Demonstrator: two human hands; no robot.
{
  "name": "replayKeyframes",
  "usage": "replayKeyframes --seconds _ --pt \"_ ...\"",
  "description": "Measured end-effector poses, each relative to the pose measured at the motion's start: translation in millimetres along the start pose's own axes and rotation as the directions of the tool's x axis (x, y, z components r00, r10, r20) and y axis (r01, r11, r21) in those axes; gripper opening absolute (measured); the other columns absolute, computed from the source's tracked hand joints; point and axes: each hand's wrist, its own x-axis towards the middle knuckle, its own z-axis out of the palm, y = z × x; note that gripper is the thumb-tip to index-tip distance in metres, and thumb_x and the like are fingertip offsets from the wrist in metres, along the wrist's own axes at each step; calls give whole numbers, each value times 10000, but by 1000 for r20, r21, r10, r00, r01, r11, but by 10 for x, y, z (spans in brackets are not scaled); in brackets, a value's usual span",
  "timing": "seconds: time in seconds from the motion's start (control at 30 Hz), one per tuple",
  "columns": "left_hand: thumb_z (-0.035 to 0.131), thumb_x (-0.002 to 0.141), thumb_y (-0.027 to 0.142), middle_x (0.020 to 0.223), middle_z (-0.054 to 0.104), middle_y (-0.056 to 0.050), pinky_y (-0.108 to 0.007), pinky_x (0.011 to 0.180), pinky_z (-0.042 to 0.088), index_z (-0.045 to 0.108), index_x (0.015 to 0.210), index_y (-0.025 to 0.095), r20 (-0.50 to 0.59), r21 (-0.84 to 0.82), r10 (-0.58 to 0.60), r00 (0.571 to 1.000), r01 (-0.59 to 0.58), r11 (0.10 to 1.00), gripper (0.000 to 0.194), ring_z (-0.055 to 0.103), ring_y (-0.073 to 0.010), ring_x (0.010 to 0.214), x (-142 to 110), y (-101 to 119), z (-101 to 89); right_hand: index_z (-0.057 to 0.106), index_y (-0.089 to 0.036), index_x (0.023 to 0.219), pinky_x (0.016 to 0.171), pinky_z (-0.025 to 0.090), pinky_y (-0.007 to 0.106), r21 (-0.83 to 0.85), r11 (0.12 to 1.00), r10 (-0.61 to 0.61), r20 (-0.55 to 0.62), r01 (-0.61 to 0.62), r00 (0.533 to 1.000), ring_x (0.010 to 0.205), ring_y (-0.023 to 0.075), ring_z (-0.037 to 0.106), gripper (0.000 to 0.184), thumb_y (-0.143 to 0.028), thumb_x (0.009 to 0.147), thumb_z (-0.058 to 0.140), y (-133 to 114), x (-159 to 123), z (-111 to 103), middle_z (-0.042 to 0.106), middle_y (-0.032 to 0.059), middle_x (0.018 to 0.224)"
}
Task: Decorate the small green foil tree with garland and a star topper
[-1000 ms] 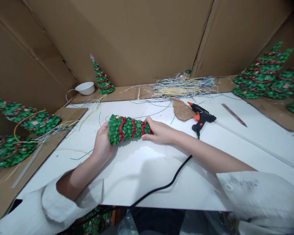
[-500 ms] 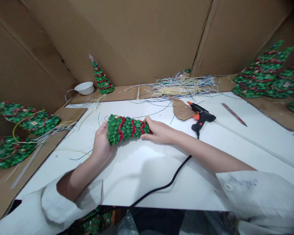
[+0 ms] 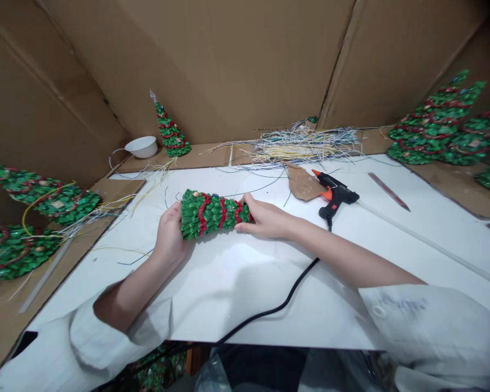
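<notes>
And here's the green tree, lying sideways over the near-left part of the white tabletop, wide base to the left; whether it touches the surface, I can't tell. The left hand cups the base, thumb side against the rim, its other fingers mostly hidden. The right hand pinches the narrow end between thumb and fingers. So that's 1 tree across 2 hands, and the step looks like steadying or checking it; any move from this hold calls for support at each end and gentle pressure on the red garland.

Out we go! To the right sits 1 black glue gun, orange nozzle against 1 cardboard scrap, with 1 pale rod running from its rear and 1 black cord curving towards the near edge. Beyond the gun, 1 reddish pointed strip.

At the back, 1 bundle of wires, strands too many to count, then 1 upright tree just beside 1 white bowl. On the left, 2 leaning trees with loose wires close by; on the right, at least 3 clustered trees, overlapping and cut off by the frame, so the full count stays unclear
</notes>
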Motion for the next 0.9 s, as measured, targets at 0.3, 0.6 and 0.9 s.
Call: replayKeyframes --seconds 0.3,0.6,0.9 --pt "754 603 278 702 716 -68 -310 594 564 699 757 154 144 126 -187 972 170 977 205 682 -222 665 162 118 -163 334 -206 1042 585 355 274 9 1000 11 -12 -11 1000 712 209 559 415 -491 829 548 13 2 -1 616 90 974" --pt "809 543 160 875 744 -133 -366 584 577 713 823 103 375 313 -449 811 345 885 302 697 -321 814 421 145 -381 343 -199 1031 646 385 298 -5 999 -53 -26 53 998 827 232 577 396 -450 825 571 1 12 37 607 121 1054" --pt "856 464 126 695 709 -109 -413 492 548 699 741 91 263 278 -217 940 141 950 320 649 -280 614 451 150 -309 327 -199 1012 659 393 311 -28 999 -45 -12 44 999 832 240 570 379 -423 832 574 -17 2 37 596 130 1049"
